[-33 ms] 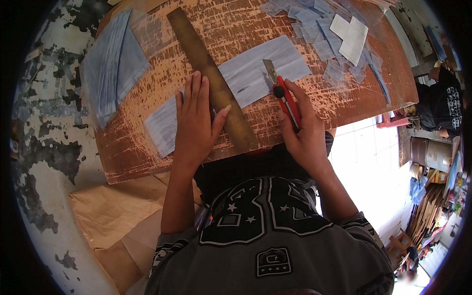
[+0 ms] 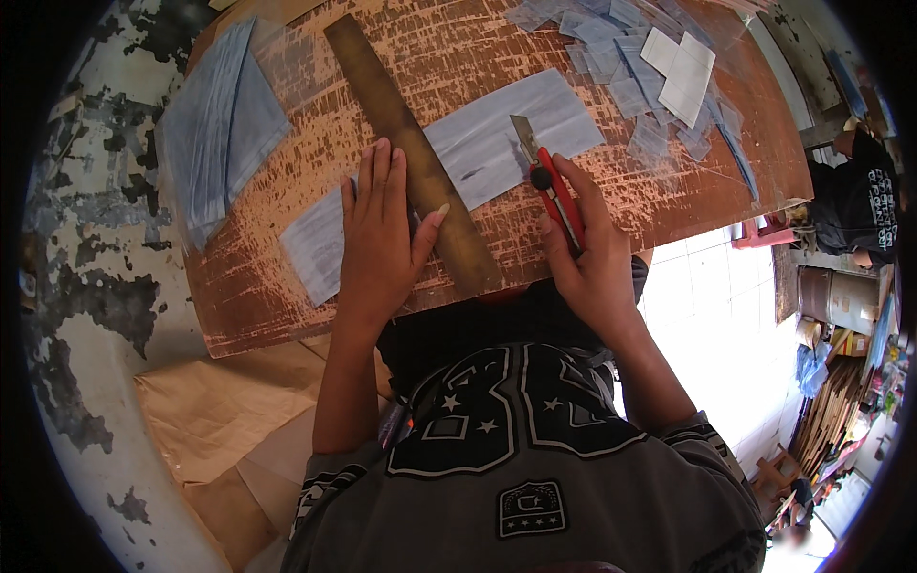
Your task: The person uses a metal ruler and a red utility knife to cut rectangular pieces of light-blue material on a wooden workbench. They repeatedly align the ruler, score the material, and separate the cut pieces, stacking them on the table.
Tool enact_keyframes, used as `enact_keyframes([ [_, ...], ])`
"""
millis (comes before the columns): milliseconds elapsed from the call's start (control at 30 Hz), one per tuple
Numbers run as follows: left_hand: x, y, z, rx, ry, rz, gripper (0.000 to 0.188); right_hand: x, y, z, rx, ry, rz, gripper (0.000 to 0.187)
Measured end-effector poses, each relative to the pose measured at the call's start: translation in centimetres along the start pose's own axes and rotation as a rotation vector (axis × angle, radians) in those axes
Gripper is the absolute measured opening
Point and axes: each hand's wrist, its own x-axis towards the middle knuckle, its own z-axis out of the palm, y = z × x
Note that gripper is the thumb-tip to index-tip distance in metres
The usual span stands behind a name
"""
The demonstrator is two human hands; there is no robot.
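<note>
A long brown metal-looking straightedge (image 2: 371,84) lies aslant across a blue-grey strip of thin sheet (image 2: 497,138). My left hand (image 2: 380,234) rests flat, fingers stretched out, on the strip and the straightedge's left side, its thumb on the straightedge. In my right hand (image 2: 602,253) is a red utility knife (image 2: 565,205) with a black knob, its blade out and pointing away from me. The blade is over the strip, right of the straightedge; whether it touches the strip I cannot tell.
The worn wooden table (image 2: 315,248) is covered in cut marks. Folded blue plastic sheets (image 2: 215,124) lie at its left. Small clear cut pieces (image 2: 621,91) and a white card piece (image 2: 690,81) are piled far right. Brown paper (image 2: 229,411) lies below left. Another person (image 2: 855,196) is at the far right.
</note>
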Motion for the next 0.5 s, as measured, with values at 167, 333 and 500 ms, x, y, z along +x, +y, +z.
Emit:
enact_keyframes([
  [167,-0.04,0.07,0.02,0.011,0.001,-0.005,0.076,-0.05,0.49,0.29,-0.041,0.033,-0.071,0.061],
  [333,-0.02,0.17,-0.07,0.010,-0.003,-0.014,0.075,-0.02,0.06,0.07,0.013,-0.006,0.003,0.063],
  [500,0.06,0.24,-0.11,0.009,-0.007,-0.020,0.075,-0.01,0.28,0.17,0.013,0.004,-0.024,0.063],
])
